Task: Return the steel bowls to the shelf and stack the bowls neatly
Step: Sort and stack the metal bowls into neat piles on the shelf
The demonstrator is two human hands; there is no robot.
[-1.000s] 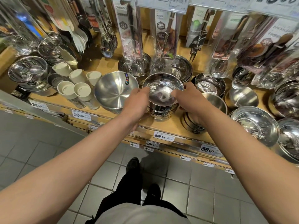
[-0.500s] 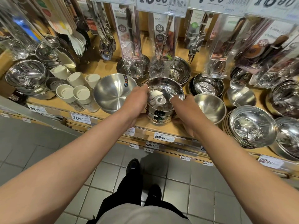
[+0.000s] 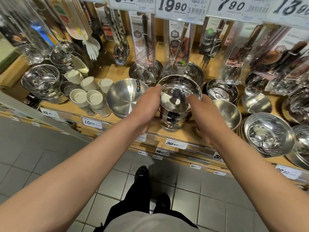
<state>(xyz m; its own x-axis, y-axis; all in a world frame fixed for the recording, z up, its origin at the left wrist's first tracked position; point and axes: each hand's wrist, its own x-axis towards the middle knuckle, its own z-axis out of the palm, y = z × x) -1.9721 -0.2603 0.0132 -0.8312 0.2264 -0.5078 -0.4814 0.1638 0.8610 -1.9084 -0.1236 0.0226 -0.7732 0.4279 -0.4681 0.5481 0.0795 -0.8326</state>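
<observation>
Head view: stack of steel bowls (image 3: 173,114) stands upright near the front edge of the wooden shelf (image 3: 180,134), between a tilted single bowl (image 3: 125,99) and another bowl (image 3: 227,113). Left hand (image 3: 147,106) cups the stack's left side, fingers curled at the top rim. Right hand (image 3: 204,114) curls round its right side. Price tag (image 3: 175,144) sits below.
</observation>
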